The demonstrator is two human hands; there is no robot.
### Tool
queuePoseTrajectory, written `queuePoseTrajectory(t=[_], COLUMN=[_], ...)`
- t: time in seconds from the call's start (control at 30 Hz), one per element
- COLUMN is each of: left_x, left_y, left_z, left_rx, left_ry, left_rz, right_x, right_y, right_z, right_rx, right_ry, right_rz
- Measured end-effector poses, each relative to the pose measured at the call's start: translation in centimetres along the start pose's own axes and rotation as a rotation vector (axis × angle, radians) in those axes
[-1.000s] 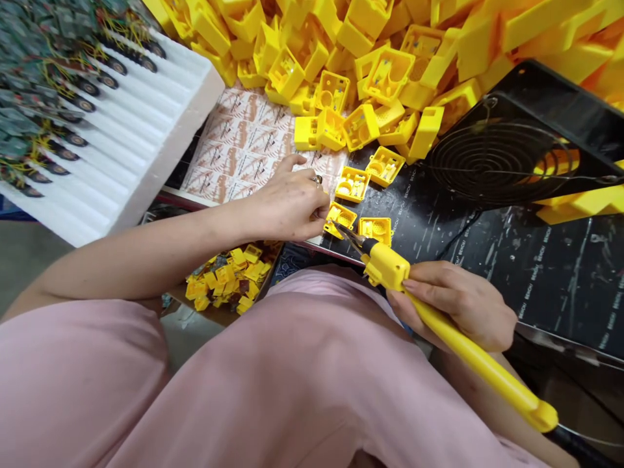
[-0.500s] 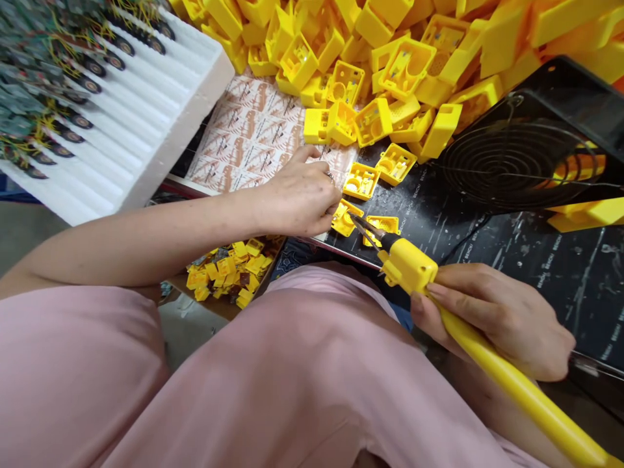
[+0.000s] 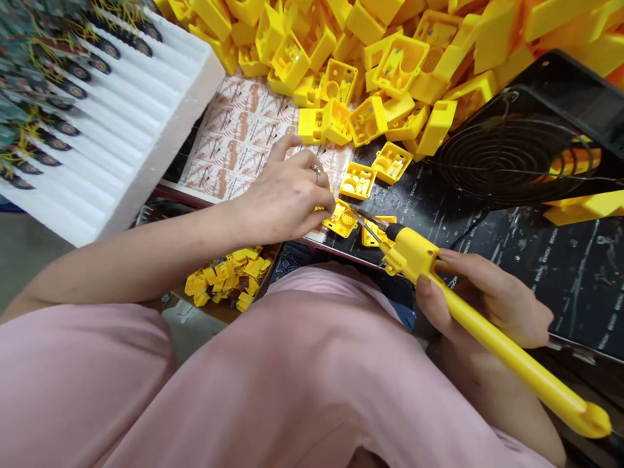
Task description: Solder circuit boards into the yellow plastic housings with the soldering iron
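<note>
Black bench point(image 3: 575, 279), left fingers point(image 3: 316, 198) looser

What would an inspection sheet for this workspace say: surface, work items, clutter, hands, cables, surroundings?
Surface: black worktop with pale scuffs; printed sheet at its left.
Work items: open yellow case by the left hand; three more open cases close by; yellow tool, its metal tips at the first case's right side, contact unclear.
Clutter: heap of yellow cases behind; box of small yellow pieces below the front edge.
Hands: right hand grips the tool; left fingers at the case, grip unclear.
Cables: thin dark cable near the fan.
Surroundings: fan at right; white foam tray with wired parts at left.
</note>
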State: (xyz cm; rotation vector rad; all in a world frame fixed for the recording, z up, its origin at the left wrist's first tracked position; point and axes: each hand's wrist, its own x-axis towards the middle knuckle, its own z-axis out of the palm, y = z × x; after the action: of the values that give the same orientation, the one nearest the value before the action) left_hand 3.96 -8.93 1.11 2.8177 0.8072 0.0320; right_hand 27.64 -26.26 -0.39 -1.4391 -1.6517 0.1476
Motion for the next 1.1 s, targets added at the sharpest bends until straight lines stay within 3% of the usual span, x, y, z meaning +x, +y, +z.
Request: queuePoseTrajectory(t=[0.1, 0.2, 0.4, 0.5, 0.8, 1.0, 1.1], left_x=[-0.1, 0.3, 0.6, 0.7, 1.2, 1.3, 1.3], left_y=[-0.7, -0.9, -0.3, 0.0, 0.0, -0.2, -0.3], left_z=[0.6, 1.8, 3.0, 3.0, 2.5, 2.6, 2.4], left_rx=[-0.089, -0.103, -0.095, -0.089, -0.072, -0.059, -0.054], left_ry=[0.069, 0.14, 0.187, 0.183, 0.114, 0.123, 0.116], left_rz=[-0.072, -0.103, -0.095, -0.101, -0.078, -0.049, -0.046], right_x=[-0.2, -0.4, -0.6, -0.4, 2.3, 1.5, 1.0], right_y=[0.0, 0.2, 0.2, 0.0, 0.3, -0.2, 0.0], right_z=[0.1, 0.5, 0.7, 0.6, 1.0, -0.3, -0.4], right_rx=[-0.009, -0.021, 0.076, 0.056, -0.039, -0.001, 0.001], right_ry=[0.029, 0.081, 0.035, -0.05, -0.139, -0.072, -0.061], right_rz=[0.069, 0.048, -0.001, -0.018, -0.347, -0.098, -0.074])
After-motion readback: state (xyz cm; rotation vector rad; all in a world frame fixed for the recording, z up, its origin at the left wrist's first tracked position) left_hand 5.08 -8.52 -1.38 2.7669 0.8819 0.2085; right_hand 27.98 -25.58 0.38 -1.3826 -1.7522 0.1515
